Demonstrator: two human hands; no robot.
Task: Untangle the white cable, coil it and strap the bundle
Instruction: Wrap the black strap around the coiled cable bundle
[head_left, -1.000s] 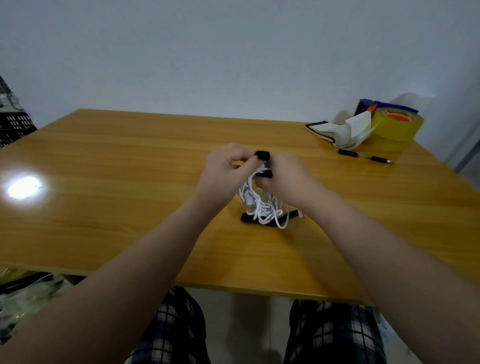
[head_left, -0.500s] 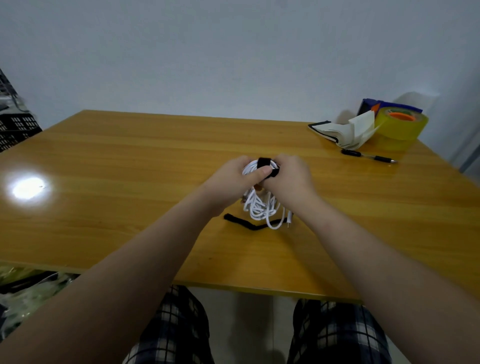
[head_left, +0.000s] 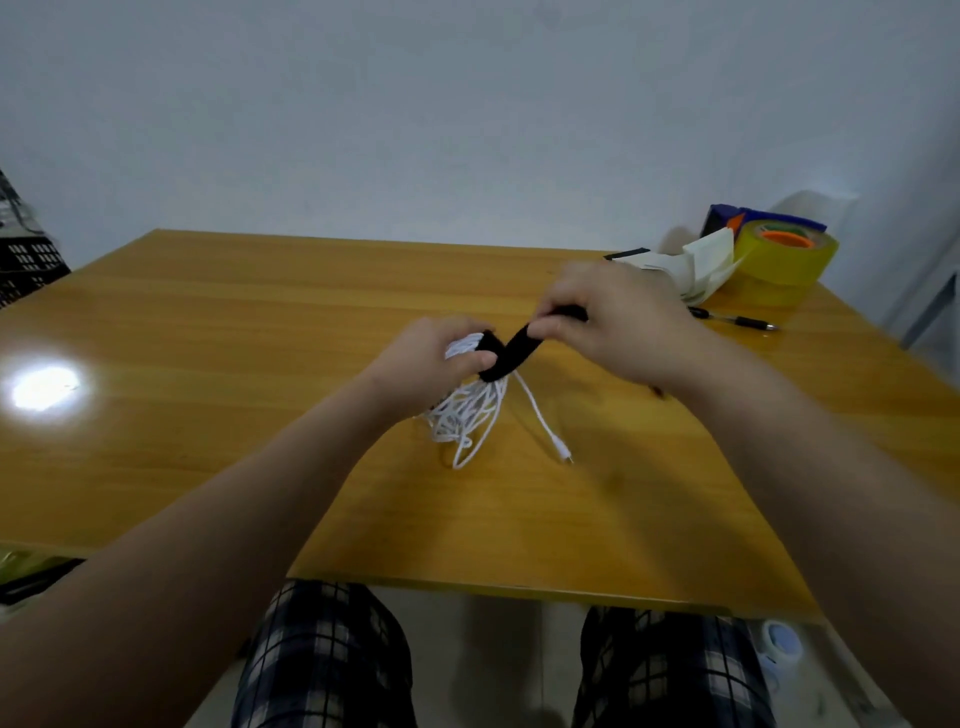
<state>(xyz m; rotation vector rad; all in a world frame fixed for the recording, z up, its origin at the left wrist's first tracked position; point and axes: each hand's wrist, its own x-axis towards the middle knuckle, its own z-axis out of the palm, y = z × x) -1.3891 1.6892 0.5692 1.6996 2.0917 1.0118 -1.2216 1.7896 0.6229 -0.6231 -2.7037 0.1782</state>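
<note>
A coiled white cable (head_left: 470, 413) hangs in loops above the wooden table (head_left: 218, 395), its lower loops touching the surface. One loose end with a plug (head_left: 562, 452) lies on the table to the right. My left hand (head_left: 426, 361) grips the top of the bundle. A black strap (head_left: 511, 351) runs around the bundle's top and stretches up to the right. My right hand (head_left: 618, 325) pinches the strap's free end and holds it taut.
At the far right corner stand a yellow tape roll (head_left: 784, 252), folded white paper (head_left: 696, 267) and a blue item behind them. A black pen (head_left: 737, 319) lies just beyond my right hand. A bright light reflection (head_left: 44, 387) sits at the left.
The strap end that lay on the table has been lifted and drawn out to the upper right by my right hand. One cable end has dropped free onto the table.
</note>
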